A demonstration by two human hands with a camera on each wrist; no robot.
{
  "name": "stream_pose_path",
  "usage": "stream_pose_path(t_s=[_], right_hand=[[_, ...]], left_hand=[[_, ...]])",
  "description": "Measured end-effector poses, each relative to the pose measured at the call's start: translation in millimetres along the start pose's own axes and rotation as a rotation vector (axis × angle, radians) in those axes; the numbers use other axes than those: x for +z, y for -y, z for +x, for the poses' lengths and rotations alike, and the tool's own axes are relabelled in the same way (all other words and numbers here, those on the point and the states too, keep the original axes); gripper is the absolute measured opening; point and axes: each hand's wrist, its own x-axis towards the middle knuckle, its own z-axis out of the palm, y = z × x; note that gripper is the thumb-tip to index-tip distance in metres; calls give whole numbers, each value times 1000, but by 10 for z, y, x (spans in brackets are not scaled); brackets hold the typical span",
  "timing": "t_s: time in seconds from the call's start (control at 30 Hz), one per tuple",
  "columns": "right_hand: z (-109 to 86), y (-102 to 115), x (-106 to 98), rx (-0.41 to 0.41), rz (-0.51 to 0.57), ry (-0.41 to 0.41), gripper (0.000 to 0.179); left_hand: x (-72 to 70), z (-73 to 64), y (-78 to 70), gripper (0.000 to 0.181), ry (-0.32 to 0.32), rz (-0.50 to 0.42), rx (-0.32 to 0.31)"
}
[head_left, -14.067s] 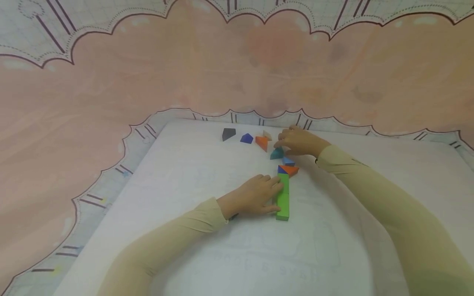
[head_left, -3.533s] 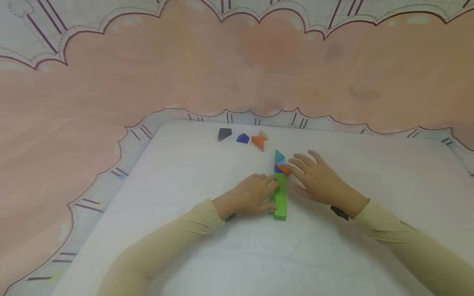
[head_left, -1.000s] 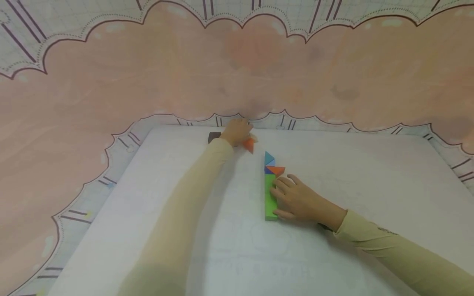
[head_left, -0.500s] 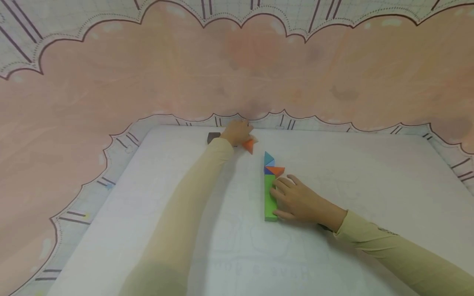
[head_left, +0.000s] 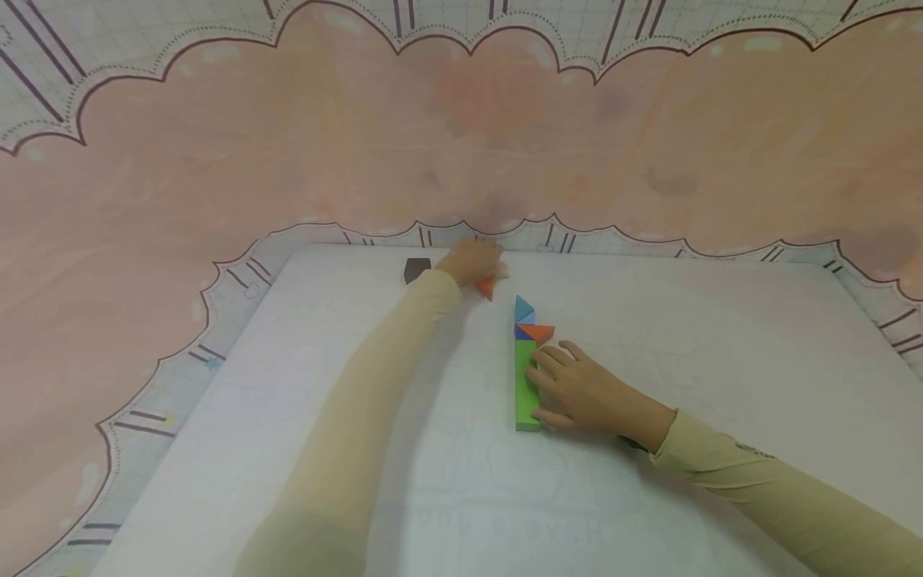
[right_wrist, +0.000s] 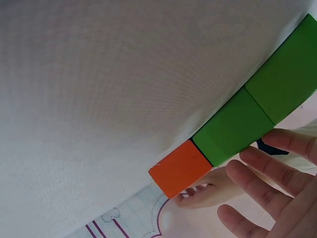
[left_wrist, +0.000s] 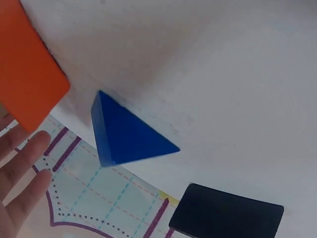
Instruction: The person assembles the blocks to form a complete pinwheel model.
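Note:
My left hand point(head_left: 470, 260) reaches to the table's far edge, over an orange block point(head_left: 486, 288) and beside a small cream block point(head_left: 502, 271). The left wrist view has its fingers point(left_wrist: 25, 158) at the edge of the orange block; whether they pinch the cream block I cannot tell. My right hand point(head_left: 587, 389) rests with extended fingers along the side of two green blocks point(head_left: 525, 385) lying end to end. Beyond these, a dark blue triangle point(head_left: 521, 332), an orange triangle point(head_left: 537, 331), a light blue piece point(head_left: 528, 319) and a teal triangle point(head_left: 522, 308) continue the line.
A blue triangular block point(left_wrist: 129, 136) and a black block point(left_wrist: 228, 210) lie left of the orange one, near the far edge. The white table point(head_left: 685, 336) meets a pink patterned cloth point(head_left: 541, 160) behind it.
Since earlier, the teal and light blue pieces joined the line, and the right hand replaced the left at the green blocks. In the last half second, left hand and cream block shift slightly right.

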Motion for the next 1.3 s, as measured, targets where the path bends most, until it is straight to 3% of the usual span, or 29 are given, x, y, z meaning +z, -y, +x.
stream_pose_path(t_s=[0.17,0.4,0.5,0.6,0.73,0.87,1.13,1.3], right_hand=[[1,0,-2,-1,0,-3,51],[-2,-7,-11,-7,-4,-8,51],[-2,-9,-16,-7,2,-4,50],[1,-7,-18,-4,6,6,51],[2,-1,-27,5,15,30,51],[-2,0,-48,13,20,46,51],[-6,-3,-37,8,29,36,50],[-3,-7,-13,-10,29,0,49]], left_hand=[[27,61,-81,42,2,7,55],[13,2,-215,41,-41,236,184],[14,-40,-232,55,-45,276,175],[10,-68,-245,57,-44,266,157],[-6,-96,-267,45,-34,147,116],[-13,-125,-298,53,-41,85,67],[120,-77,-322,50,-122,151,49],[130,-129,-328,49,-106,152,57]])
